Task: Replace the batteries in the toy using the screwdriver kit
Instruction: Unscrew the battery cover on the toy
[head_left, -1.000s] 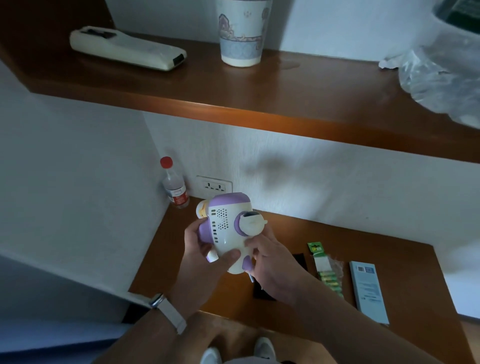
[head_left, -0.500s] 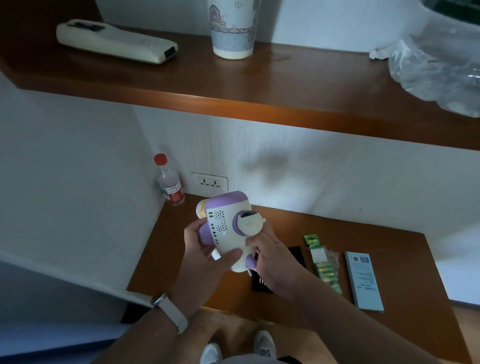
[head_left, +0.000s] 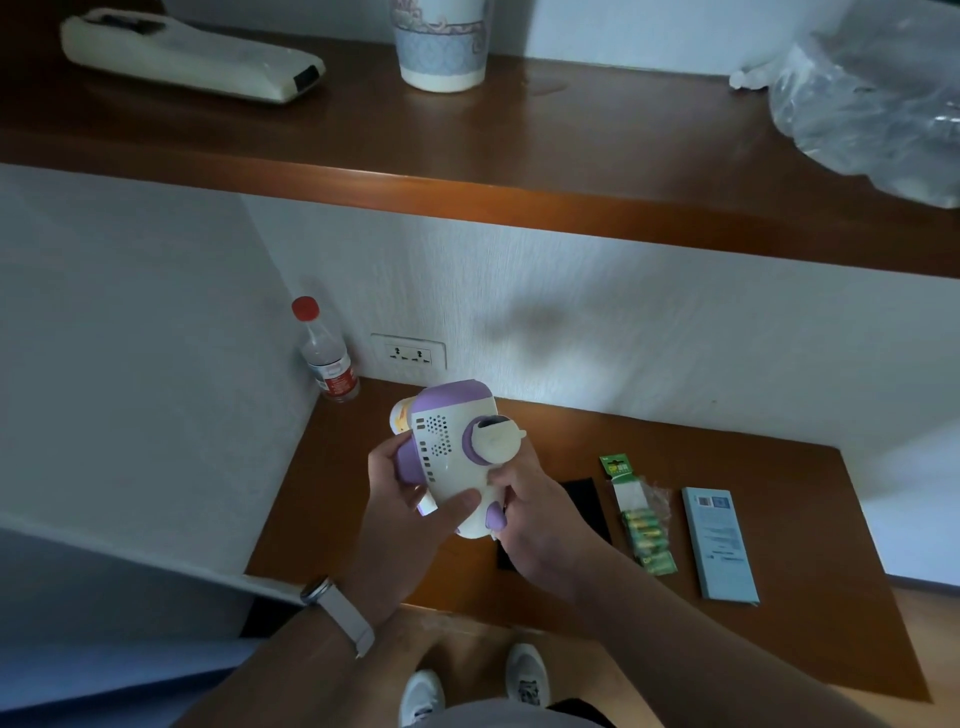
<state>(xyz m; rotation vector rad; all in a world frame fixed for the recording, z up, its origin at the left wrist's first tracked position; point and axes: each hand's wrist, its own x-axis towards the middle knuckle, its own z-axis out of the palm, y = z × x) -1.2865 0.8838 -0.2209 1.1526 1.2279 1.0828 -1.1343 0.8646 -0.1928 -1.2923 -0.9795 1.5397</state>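
A white and purple toy (head_left: 452, 452) is held above the low wooden table (head_left: 727, 639), its vented back facing me. My left hand (head_left: 410, 504) grips its left side, thumb across the lower back. My right hand (head_left: 530, 514) holds the toy's right underside, near a purple foot. On the table to the right lie a green pack of batteries (head_left: 641, 525) and a pale blue flat box (head_left: 719, 545). A black flat item (head_left: 584, 506) lies partly hidden behind my right hand. No screwdriver shows.
A red-capped bottle (head_left: 327, 353) stands in the table's back left corner beside a wall socket (head_left: 409, 353). Overhead, a wooden shelf (head_left: 519, 171) carries a remote (head_left: 187, 54), a paper cup (head_left: 441, 44) and a plastic bag (head_left: 872, 88). My shoes (head_left: 527, 675) show below.
The view has tilted slightly down. Both hands keep the toy in much the same pose; the grip looks unchanged.
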